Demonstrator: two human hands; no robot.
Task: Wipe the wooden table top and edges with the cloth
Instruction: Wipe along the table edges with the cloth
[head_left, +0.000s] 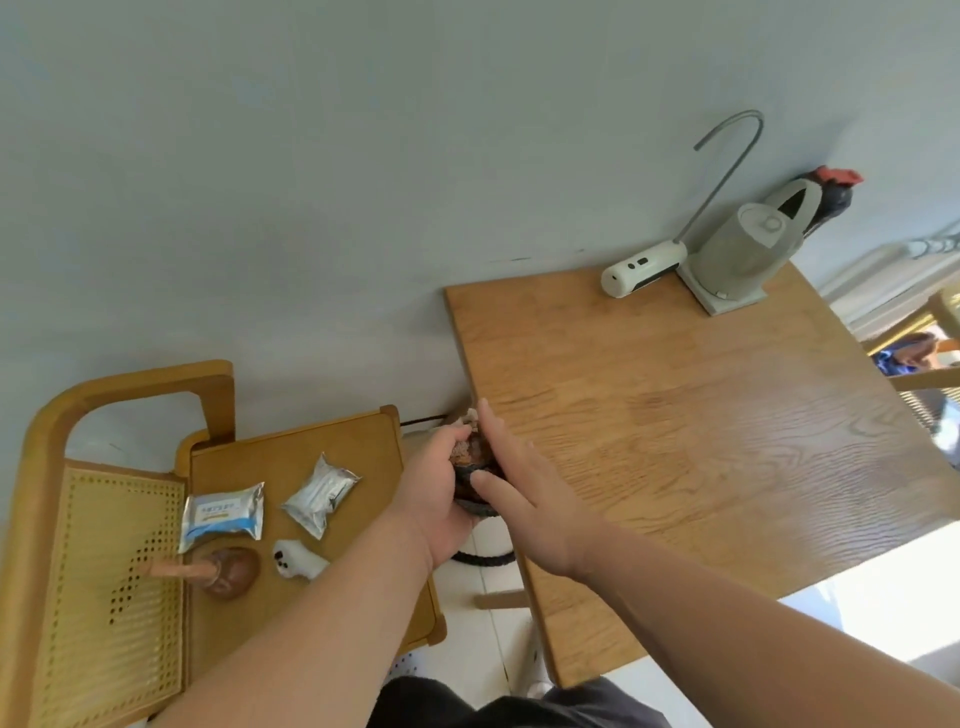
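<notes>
The wooden table (675, 415) fills the right half of the view, its left edge running down the middle. A dark, bunched cloth (469, 457) sits against that left edge. My left hand (441, 499) is closed around the cloth from the left, just off the table's side. Lying flat along the table's left edge is my right hand (524, 483), fingers stretched out and pointing away from me. Its thumb and palm side press against the cloth. Most of the cloth is hidden between the two hands.
A grey kettle (748, 254) on its base and a white water pump (641, 267) with a curved metal tube stand at the table's far edge by the wall. Left of the table, a wooden chair (130, 519) holds two foil packets (223, 514), a white figurine (298, 564) and a brown wooden object (228, 571).
</notes>
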